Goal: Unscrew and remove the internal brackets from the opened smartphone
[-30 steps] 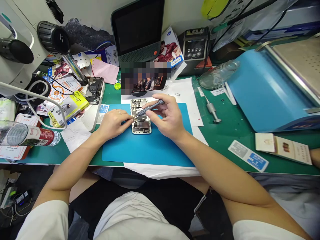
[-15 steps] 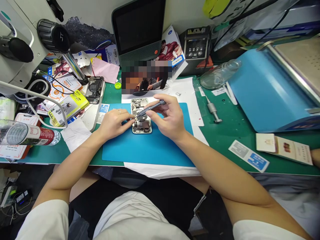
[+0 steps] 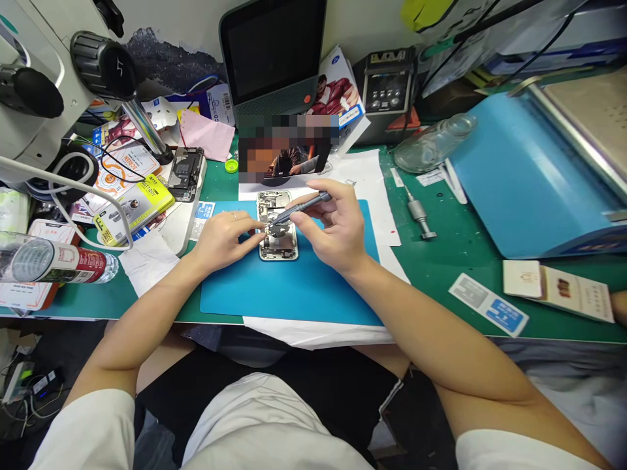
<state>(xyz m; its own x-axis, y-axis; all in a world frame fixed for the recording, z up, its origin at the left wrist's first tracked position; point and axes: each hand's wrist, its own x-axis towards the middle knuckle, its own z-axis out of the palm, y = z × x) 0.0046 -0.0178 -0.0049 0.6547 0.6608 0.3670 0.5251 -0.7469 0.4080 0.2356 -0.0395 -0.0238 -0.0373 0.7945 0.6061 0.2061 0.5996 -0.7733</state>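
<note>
An opened smartphone (image 3: pixel 278 251), its inner boards and parts bare, lies upright on the blue mat (image 3: pixel 284 294). At the phone's left edge is my left hand (image 3: pixel 228 238), its thumb and forefinger drawn together against the frame. My right hand (image 3: pixel 337 225) is closed in a pen grip round a slim grey screwdriver (image 3: pixel 308 203). The tool slants down to the left, its tip over the inside of the phone, near my left fingertips. Whether the tip touches a screw is too small to tell.
A second screwdriver (image 3: pixel 418 214) lies on the right, near a glass bottle (image 3: pixel 434 143) and a blue machine (image 3: pixel 509 189). On the left are a plastic bottle (image 3: pixel 73 260), a yellow battery box (image 3: pixel 134 209) and another opened phone (image 3: pixel 185 175). A microscope (image 3: pixel 102 68) stands over them.
My right hand and the screwdriver's rear end have shifted slightly right, and the tool lies a little flatter. My left hand and the phone have hardly moved.
</note>
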